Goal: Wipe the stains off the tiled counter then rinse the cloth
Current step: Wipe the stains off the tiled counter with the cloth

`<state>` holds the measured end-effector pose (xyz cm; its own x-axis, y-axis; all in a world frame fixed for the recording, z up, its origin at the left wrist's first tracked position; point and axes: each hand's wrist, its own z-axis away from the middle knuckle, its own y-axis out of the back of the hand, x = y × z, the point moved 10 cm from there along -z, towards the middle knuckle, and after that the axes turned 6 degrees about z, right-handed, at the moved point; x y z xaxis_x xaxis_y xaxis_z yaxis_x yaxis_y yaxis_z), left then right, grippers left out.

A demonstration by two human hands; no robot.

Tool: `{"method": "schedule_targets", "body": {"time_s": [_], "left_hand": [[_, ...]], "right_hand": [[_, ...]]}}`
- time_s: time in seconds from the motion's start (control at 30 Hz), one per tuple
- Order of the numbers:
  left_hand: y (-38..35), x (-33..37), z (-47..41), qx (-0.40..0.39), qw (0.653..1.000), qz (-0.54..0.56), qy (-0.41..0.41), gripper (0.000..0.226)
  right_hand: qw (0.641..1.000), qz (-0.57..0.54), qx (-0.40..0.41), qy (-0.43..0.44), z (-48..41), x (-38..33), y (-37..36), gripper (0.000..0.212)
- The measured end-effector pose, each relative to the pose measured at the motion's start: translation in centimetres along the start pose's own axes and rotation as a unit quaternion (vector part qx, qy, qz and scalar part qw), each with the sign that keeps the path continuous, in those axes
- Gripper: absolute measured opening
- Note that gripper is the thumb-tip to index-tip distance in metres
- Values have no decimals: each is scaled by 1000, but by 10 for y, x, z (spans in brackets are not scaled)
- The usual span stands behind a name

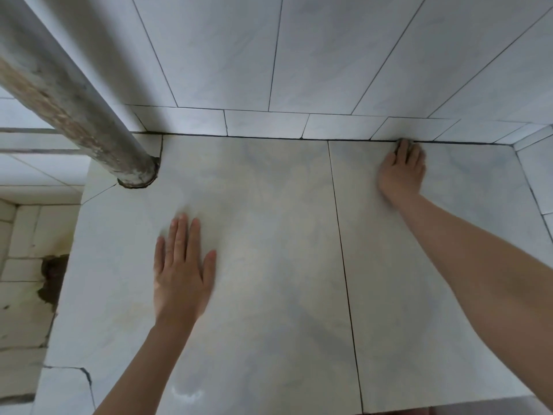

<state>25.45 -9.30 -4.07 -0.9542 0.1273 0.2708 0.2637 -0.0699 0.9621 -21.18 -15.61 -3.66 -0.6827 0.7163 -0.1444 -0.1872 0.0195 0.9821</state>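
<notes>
Left hand (182,274) flat on counter (269,265), fingers spread; right hand (402,170) fingers pressing cloth (404,142) at wall joint.

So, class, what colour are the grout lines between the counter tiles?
Dark grey to black grout lines, clearest in the head view.

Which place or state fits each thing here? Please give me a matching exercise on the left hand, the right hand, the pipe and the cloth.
Things:
1. left hand
2. right hand
3. pipe
4. cloth

Places or states:
A. meets the counter at its back left corner
B. flat, palm down, fingers spread
C. only a dark bit shows at the fingertips
D. pressed at the back wall joint

Pairs: 1-B, 2-D, 3-A, 4-C
</notes>
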Motion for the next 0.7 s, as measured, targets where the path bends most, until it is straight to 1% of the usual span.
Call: {"method": "schedule_targets", "body": {"time_s": [0.07, 0.13, 0.2, 0.27, 0.37, 0.53, 0.6, 0.7], "left_hand": [[0, -1, 0, -1, 1000, -3, 2, 63], [1, -1, 0, 1, 1000, -3, 2, 63], [1, 0, 0, 2, 1000, -2, 3, 63], [2, 1, 0, 6, 1000, -1, 1, 63], [2, 1, 0, 6, 1000, 0, 0, 63], [2, 1, 0, 6, 1000, 1, -4, 63], [3, 0, 0, 8, 1000, 11, -8, 63], [5, -1, 0, 13, 999, 27, -13, 62]], "right_hand": [[998, -25, 7, -65, 1, -8, -1, 51], [995, -34, 10, -95, 9, -29, -7, 52], [995, -39, 18, -93, 20, -55, -13, 55], [997, -34, 28, -70, 33, -80, -19, 58], [1000, -11, 5, -8, 57, -117, -33, 62], [988, 11, -21, 153, 121, -203, -55, 60], [974, 13, -30, 223, 147, -236, -61, 57], [937, 25, -47, 345, 181, -283, -71, 54]]}}
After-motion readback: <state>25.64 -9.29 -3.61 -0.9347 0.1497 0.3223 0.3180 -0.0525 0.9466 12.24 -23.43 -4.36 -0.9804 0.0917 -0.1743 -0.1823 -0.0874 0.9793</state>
